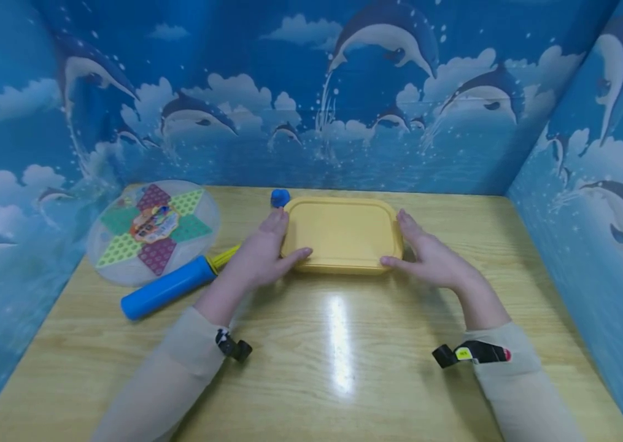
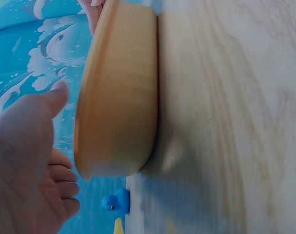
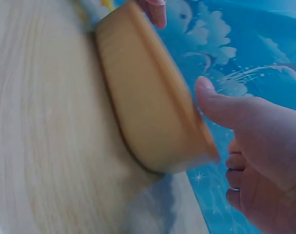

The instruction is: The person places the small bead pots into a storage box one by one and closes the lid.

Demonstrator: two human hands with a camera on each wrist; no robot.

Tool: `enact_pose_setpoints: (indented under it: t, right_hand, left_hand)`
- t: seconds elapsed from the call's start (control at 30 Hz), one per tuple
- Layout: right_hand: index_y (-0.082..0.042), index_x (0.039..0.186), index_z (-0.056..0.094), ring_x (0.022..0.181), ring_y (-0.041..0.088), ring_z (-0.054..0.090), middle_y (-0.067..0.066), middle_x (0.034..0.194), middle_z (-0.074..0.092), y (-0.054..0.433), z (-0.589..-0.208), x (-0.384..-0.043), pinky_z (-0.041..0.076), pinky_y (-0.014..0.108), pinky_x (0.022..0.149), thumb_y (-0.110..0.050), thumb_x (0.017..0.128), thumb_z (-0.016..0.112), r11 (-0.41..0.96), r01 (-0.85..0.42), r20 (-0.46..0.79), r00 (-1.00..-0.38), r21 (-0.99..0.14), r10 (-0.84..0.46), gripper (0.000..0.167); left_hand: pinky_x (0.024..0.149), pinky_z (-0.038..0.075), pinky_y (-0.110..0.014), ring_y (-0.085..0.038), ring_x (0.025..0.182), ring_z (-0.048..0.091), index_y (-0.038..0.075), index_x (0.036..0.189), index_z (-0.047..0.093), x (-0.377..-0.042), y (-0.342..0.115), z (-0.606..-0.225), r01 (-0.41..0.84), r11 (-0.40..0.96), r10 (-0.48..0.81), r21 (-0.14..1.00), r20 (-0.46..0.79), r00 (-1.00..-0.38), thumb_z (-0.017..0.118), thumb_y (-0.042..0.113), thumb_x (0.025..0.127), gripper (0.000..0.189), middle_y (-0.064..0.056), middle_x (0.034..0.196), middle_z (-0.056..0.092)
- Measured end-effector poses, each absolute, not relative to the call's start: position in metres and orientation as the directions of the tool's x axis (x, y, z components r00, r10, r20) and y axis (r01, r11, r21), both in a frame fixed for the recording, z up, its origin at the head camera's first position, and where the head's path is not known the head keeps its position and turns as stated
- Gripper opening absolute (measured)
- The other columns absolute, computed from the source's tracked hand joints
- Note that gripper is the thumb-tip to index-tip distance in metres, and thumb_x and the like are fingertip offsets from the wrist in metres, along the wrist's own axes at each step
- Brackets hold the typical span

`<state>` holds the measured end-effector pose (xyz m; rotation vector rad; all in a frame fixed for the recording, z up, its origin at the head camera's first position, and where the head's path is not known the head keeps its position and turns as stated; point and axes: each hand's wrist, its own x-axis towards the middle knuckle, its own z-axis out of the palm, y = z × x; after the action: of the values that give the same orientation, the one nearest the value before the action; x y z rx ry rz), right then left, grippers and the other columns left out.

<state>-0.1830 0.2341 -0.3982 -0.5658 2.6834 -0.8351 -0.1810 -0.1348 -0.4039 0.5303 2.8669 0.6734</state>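
Note:
A yellow rectangular lidded box [image 1: 344, 232] sits on the wooden table, its lid uppermost. At its left end is my left hand [image 1: 267, 255], fingers along the side and thumb over the front corner of the lid. My right hand [image 1: 429, 252] mirrors it at the right end, its thumb by the front right corner. Seen from the left wrist, the left thumb and fingers stand at lid height beside the rim of the box [image 2: 116, 92]. From the right wrist, the right thumb [image 3: 218, 102] is close to the rim.
Behind the box's left corner is a small blue toy duck [image 1: 280, 197]. A blue tube with a yellow ribbed end [image 1: 170, 287] lies left of the left hand, beside a round star-patterned game board [image 1: 153, 233]. Dolphin-printed curtains [image 1: 311, 141] border the table [image 1: 300, 380].

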Motion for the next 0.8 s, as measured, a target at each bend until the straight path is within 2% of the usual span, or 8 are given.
enact_pose_setpoints:
  t: [0.1, 0.23, 0.37, 0.47, 0.67, 0.8]
  right_hand:
    - [-0.004, 0.168, 0.003, 0.16, 0.04, -0.002, 0.011, 0.175, -0.011, 0.234, -0.401, -0.183, 0.012, 0.062, 0.129, -0.069, 0.1, 0.058, 0.799, -0.299, -0.18, -0.877, -0.521, -0.446, 0.109]
    - [-0.001, 0.167, 0.005, 0.159, 0.043, -0.005, 0.013, 0.174, -0.013, 0.23, -0.402, -0.18, 0.009, 0.063, 0.129, -0.072, 0.102, 0.05, 0.837, -0.337, -0.188, -0.873, -0.432, -0.449, 0.106]
    - [0.002, 0.166, 0.008, 0.158, 0.047, 0.0, 0.016, 0.174, -0.01, 0.227, -0.399, -0.18, 0.012, 0.063, 0.129, -0.075, 0.102, 0.045, 0.855, -0.376, -0.19, -0.867, -0.357, -0.461, 0.107]
    - [0.001, 0.167, 0.01, 0.156, 0.052, 0.004, 0.016, 0.175, -0.009, 0.225, -0.396, -0.18, 0.015, 0.064, 0.128, -0.077, 0.101, 0.044, 0.862, -0.379, -0.209, -0.863, -0.336, -0.46, 0.108]
    - [0.002, 0.166, 0.007, 0.154, 0.056, 0.007, 0.016, 0.174, -0.011, 0.224, -0.392, -0.18, 0.02, 0.065, 0.126, -0.076, 0.102, 0.044, 0.857, -0.386, -0.232, -0.849, -0.342, -0.475, 0.108]
    - [0.003, 0.166, 0.007, 0.154, 0.056, 0.008, 0.017, 0.174, -0.012, 0.223, -0.388, -0.183, 0.021, 0.064, 0.126, -0.076, 0.102, 0.044, 0.855, -0.397, -0.235, -0.844, -0.333, -0.483, 0.108]
  left_hand:
    - [0.131, 0.015, -0.051, -0.033, 0.161, 0.001, 0.001, 0.167, 0.007, -0.18, -0.132, -0.408, 0.308, 0.872, 0.383, 0.381, -0.136, -0.914, 0.036, 0.084, 0.098, 0.112, -0.018, 0.174, -0.002]
    - [0.131, 0.013, -0.048, -0.032, 0.161, 0.002, 0.001, 0.167, 0.009, -0.178, -0.131, -0.409, 0.306, 0.887, 0.373, 0.345, -0.146, -0.916, 0.036, 0.084, 0.098, 0.111, -0.015, 0.175, -0.003]
    - [0.131, 0.014, -0.048, -0.031, 0.161, 0.002, 0.002, 0.167, 0.009, -0.176, -0.132, -0.41, 0.295, 0.891, 0.363, 0.345, -0.152, -0.919, 0.037, 0.084, 0.098, 0.11, -0.015, 0.175, -0.003]
    - [0.131, 0.016, -0.049, -0.032, 0.161, 0.003, 0.002, 0.167, 0.009, -0.175, -0.131, -0.41, 0.289, 0.893, 0.359, 0.344, -0.16, -0.92, 0.036, 0.084, 0.098, 0.111, -0.014, 0.175, -0.003]
    - [0.129, 0.023, -0.052, -0.042, 0.158, 0.015, 0.001, 0.167, 0.011, -0.174, -0.132, -0.408, 0.294, 0.893, 0.361, 0.34, -0.155, -0.919, 0.037, 0.084, 0.097, 0.111, -0.017, 0.175, 0.0]
    - [0.129, 0.023, -0.053, -0.041, 0.158, 0.015, 0.002, 0.167, 0.011, -0.176, -0.133, -0.404, 0.282, 0.894, 0.355, 0.349, -0.164, -0.921, 0.038, 0.085, 0.096, 0.113, -0.016, 0.175, -0.001]
